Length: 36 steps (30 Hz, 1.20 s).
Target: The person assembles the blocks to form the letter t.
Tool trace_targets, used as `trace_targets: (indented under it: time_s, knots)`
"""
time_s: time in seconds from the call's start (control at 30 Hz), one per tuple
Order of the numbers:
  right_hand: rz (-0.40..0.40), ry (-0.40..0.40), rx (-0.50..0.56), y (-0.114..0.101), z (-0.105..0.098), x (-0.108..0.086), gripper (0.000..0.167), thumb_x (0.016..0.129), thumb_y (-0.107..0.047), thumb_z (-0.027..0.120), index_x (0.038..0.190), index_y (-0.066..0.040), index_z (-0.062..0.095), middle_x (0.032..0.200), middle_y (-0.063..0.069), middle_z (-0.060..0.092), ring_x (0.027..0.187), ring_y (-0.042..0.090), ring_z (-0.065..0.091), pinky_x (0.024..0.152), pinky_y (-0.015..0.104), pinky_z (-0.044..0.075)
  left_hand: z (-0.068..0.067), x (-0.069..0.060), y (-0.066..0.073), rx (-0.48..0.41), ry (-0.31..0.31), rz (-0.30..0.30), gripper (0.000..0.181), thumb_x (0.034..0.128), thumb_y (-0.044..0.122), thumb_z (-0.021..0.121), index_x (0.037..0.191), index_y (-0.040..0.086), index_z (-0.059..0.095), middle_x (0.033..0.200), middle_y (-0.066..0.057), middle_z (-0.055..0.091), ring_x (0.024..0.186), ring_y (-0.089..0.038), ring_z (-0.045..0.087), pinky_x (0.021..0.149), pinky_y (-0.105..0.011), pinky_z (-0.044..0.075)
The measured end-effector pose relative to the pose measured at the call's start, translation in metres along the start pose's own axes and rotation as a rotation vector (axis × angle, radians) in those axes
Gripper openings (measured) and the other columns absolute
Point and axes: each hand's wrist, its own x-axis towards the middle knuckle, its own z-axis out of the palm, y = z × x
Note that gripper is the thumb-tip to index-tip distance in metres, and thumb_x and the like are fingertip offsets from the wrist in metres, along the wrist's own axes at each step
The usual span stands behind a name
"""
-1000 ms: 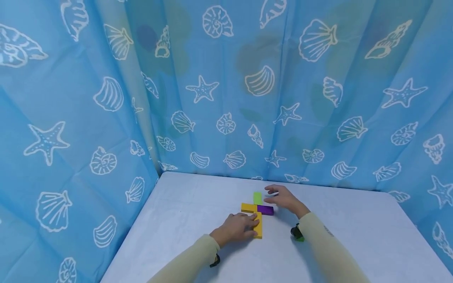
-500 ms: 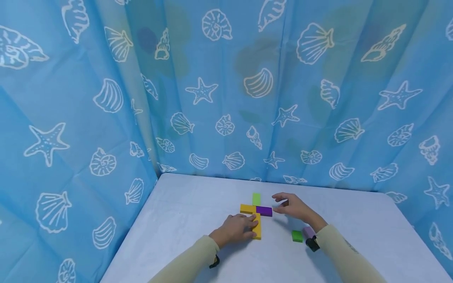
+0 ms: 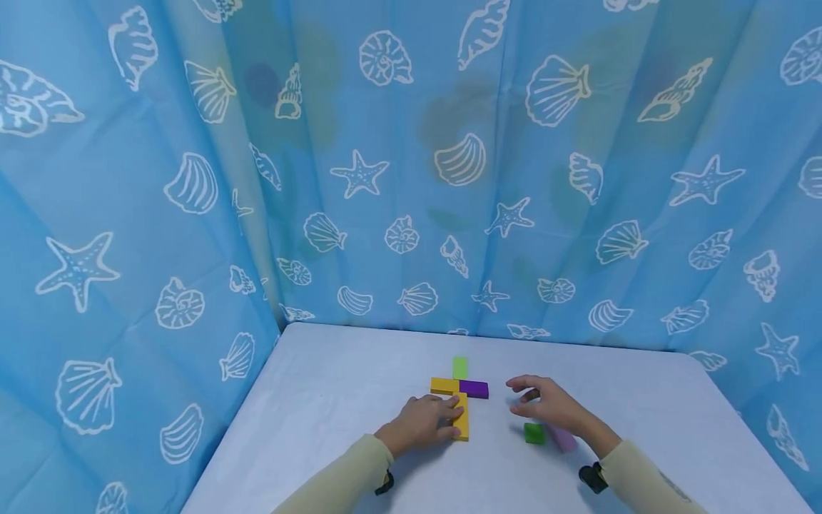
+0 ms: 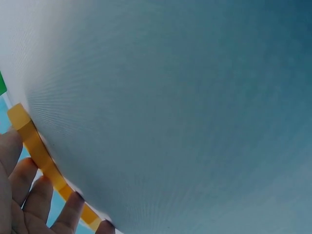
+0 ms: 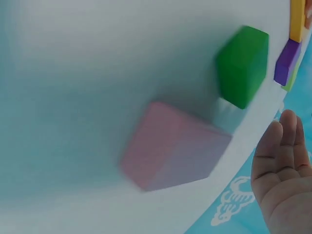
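My left hand (image 3: 419, 424) rests its fingers on a long yellow block (image 3: 462, 426) that lies flat on the table. In the left wrist view, the fingertips (image 4: 73, 201) touch along that block's side. Past it lie another yellow block (image 3: 443, 386) and a purple block (image 3: 474, 389), end to end, with a light green block (image 3: 459, 368) beyond them. My right hand (image 3: 554, 407) hovers with loosely bent fingers and holds nothing. Below it lie a green block (image 3: 534, 433) and a light purple block (image 3: 563, 439), partly hidden by the hand in the head view.
A white cloth covers the table (image 3: 347, 385). Blue curtains (image 3: 398, 185) with white shell and starfish prints hang behind it and along the left side. A dark strap-like device (image 3: 593, 478) sits at my right wrist.
My right hand has moved right and toward me, away from the purple block, uncovering the green and light purple blocks. My left hand stays on the long yellow block. The head view has shifted slightly.
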Motion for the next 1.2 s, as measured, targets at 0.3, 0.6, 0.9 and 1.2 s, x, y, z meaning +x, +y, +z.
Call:
trace_targets:
  time_s: [0.3,0.6,0.9,1.2]
  knots:
    - [0.103,0.099,-0.056,0.011,0.01,-0.026,0.046,0.079,-0.019,0.082,0.121,-0.01,0.067,0.12,0.007,0.066,0.103,0.021,0.062,0.09,0.046,0.055,0.0,-0.004,0.003,-0.02,0.002,0.012,0.05,0.0944,0.051,0.06,0.141,0.034,0.053,0.152,0.017,0.044,0.136,-0.021,0.048,0.106,-0.058,0.042]
    - [0.042,0.191,-0.136,0.011,0.022,-0.044,0.044,0.079,-0.015,0.082,0.119,-0.006,0.066,0.113,0.008,0.065,0.093,0.018,0.062,0.084,0.041,0.056,0.003,-0.006,-0.001,-0.031,0.009,-0.001,0.053,0.094,0.052,0.06,0.143,0.035,0.05,0.153,0.017,0.043,0.139,-0.021,0.046,0.109,-0.059,0.039]
    - [0.037,0.24,-0.179,0.01,0.026,-0.056,0.044,0.077,-0.013,0.083,0.118,-0.005,0.067,0.109,0.006,0.068,0.087,0.014,0.058,0.076,0.029,0.053,0.001,-0.007,-0.001,-0.049,0.003,0.005,0.053,0.0937,0.05,0.062,0.143,0.033,0.051,0.153,0.014,0.044,0.138,-0.023,0.046,0.109,-0.061,0.039]
    - [0.063,0.212,-0.187,0.013,0.026,-0.057,0.042,0.077,-0.01,0.083,0.116,-0.005,0.067,0.103,0.003,0.067,0.085,0.012,0.058,0.073,0.027,0.052,-0.001,-0.006,0.001,-0.053,0.003,0.01,0.053,0.0941,0.049,0.062,0.143,0.032,0.051,0.153,0.014,0.044,0.139,-0.023,0.046,0.109,-0.062,0.038]
